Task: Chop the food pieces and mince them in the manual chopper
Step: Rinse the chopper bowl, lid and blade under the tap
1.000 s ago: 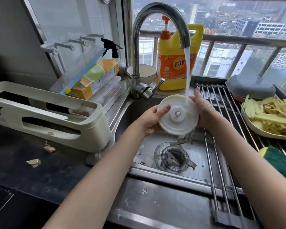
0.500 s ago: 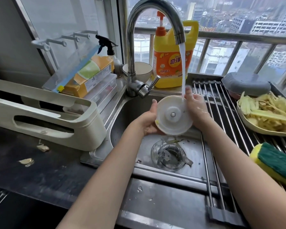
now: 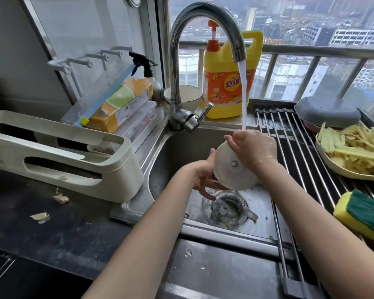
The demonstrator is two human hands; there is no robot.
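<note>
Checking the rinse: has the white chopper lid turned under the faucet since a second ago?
Yes. The white chopper lid has tilted, its top edge now swung right, away from the faucet base.

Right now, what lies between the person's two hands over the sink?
In the head view, the white chopper lid lies between them: the left hand holds its lower left edge, and the right hand grips its upper right rim.
</note>
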